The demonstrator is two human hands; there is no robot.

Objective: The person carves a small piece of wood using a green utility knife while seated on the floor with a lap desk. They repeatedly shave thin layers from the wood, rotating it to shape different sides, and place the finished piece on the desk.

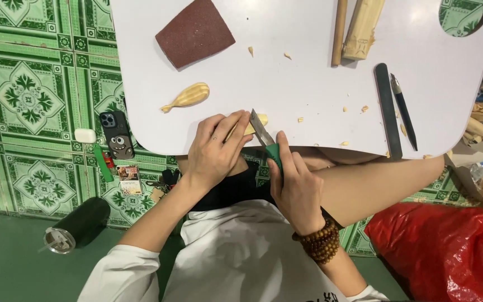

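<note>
1. The left hand point(213, 152) is gripping a small pale wooden piece point(255, 124) at the near edge of the white table point(308, 89).
2. The right hand point(296, 187) is clasping a green-handled carving knife point(265, 138), its blade touching the wood.

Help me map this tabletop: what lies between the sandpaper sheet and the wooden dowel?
In the head view, only two small wood chips lie on the white table between the sandpaper sheet and wooden dowel.
</note>
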